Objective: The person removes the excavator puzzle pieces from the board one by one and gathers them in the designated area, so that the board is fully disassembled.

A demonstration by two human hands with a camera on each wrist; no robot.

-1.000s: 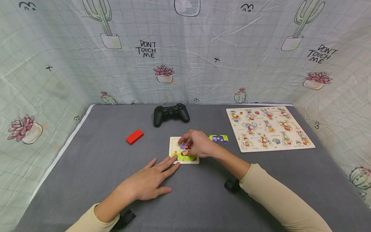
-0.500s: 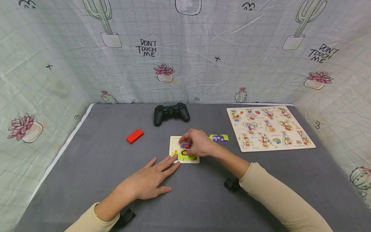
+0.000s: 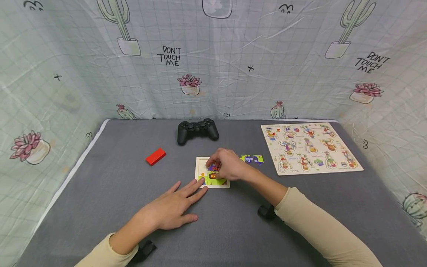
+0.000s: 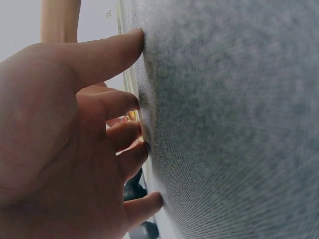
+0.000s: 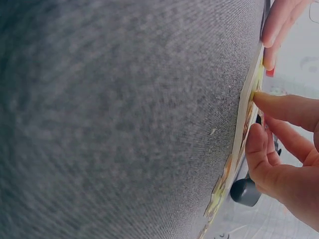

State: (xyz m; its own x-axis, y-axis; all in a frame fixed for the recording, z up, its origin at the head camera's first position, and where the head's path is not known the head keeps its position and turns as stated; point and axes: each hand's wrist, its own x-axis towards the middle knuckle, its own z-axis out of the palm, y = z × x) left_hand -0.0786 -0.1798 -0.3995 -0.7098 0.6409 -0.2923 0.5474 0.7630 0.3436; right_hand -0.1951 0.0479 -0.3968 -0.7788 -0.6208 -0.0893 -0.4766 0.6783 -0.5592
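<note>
A small square puzzle board [image 3: 201, 160] with a pale wooden frame lies mid-table, partly filled with green, yellow and orange pieces along its near side. My left hand [image 3: 173, 210] lies with its fingers spread, fingertips on the board's near left corner. Over the board, my right hand [image 3: 230, 166] bends its thumb and fingers around a purple puzzle piece [image 3: 212, 168], pinching it; the fingers hide much of the board's right side. In the right wrist view, the thumb [image 5: 286, 108] touches the board's surface. Joined loose puzzle pieces [image 3: 252, 159], purple and green, lie just right of the board.
A black game controller [image 3: 198, 131] sits behind the puzzle board. To the left lies a red block [image 3: 155, 157]. A large wooden board [image 3: 311, 149] with animal figures is at the back right. Printed cloth [image 3: 230, 74] surrounds the grey table [image 3: 110, 178] behind and at the sides.
</note>
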